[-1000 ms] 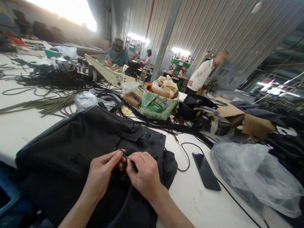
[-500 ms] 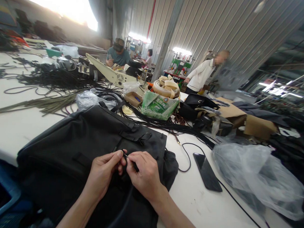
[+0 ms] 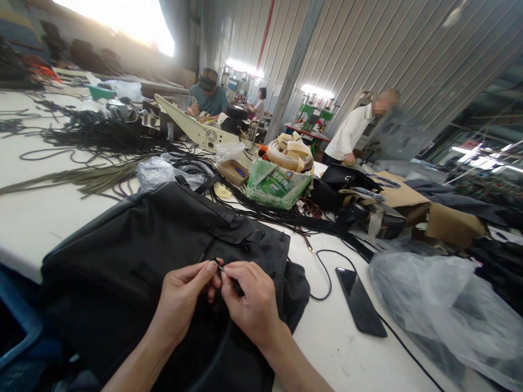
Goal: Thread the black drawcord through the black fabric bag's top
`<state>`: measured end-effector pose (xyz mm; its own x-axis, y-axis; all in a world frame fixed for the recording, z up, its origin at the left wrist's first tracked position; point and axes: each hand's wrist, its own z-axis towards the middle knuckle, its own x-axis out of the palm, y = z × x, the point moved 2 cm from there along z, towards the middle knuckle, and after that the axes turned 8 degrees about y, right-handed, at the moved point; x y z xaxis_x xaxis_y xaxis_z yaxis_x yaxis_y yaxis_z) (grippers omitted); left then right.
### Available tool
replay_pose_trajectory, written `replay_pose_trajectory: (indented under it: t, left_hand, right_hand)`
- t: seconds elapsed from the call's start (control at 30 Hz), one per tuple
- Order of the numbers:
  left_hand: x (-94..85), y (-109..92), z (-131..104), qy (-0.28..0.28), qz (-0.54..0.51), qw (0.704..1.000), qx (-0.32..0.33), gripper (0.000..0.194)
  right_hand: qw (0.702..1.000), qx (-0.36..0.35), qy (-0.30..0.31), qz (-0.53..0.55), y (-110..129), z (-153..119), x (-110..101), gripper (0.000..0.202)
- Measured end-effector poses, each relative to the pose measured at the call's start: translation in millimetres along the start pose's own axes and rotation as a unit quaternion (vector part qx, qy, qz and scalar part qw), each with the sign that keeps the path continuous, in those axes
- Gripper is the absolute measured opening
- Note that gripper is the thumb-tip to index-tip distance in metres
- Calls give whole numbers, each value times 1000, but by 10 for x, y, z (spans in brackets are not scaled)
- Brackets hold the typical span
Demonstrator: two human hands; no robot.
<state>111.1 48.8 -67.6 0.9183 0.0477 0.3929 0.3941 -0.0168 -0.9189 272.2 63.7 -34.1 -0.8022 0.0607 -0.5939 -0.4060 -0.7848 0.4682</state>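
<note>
A black backpack [image 3: 157, 232] lies across the white table in front of me, its flap and straps facing up. Over its middle, my left hand [image 3: 189, 290] pinches a thin black strap [image 3: 218, 263] between thumb and forefinger. My right hand [image 3: 252, 296] is closed close beside it, thumb and fingertips gripping a small, slender piece at the same spot, too small to name. The two sets of fingertips almost touch. A loop of black strap [image 3: 252, 239] lies on the bag just beyond my hands.
A phone [image 3: 361, 302] and a clear plastic bag [image 3: 450, 305] lie to the right. Bundled black cords [image 3: 286, 215], a green bag holding tape rolls [image 3: 279, 182] and a small cardboard tray [image 3: 233, 172] are behind. A blue crate [image 3: 21, 325] stands lower left. Co-workers are farther back.
My view has shifted slightly, so the scene sits a little to the right. Both hands stay together at the strap with small finger movements. The co-worker in white has lowered an arm.
</note>
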Motion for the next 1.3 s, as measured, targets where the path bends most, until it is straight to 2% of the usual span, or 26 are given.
replay_pose_trajectory:
  t: [0.07, 0.2, 0.33, 0.5, 0.87, 1.03, 1.3]
  left_hand:
    - [-17, 9, -17, -5, -29, 1000, -2, 42]
    - [-49, 36, -22, -7, -73, 997, 11, 58]
    - [-52, 44, 5, -9, -35, 999, 7, 47]
    - [-42, 44, 17, -24, -22, 999, 3, 44]
    - [-34, 55, 43, 5, -38, 999, -23, 44]
    - [-17, 34, 43, 22, -30, 999, -15, 40]
    - [-6, 26, 3, 12, -27, 1000, -1, 42]
  right_hand:
    - [999, 21, 9, 34, 9, 17, -23, 16]
    - [996, 45, 24, 73, 23, 27, -70, 15]
    - [995, 61, 29, 70, 19, 9, -94, 14]
    - [995, 76, 24, 63, -6, -9, -88, 12]
    - [994, 67, 21, 79, -6, 12, -73, 14]
    - [994, 61, 24, 92, -4, 4, -73, 15]
    - [988, 84, 26, 130, -13, 29, -74, 14]
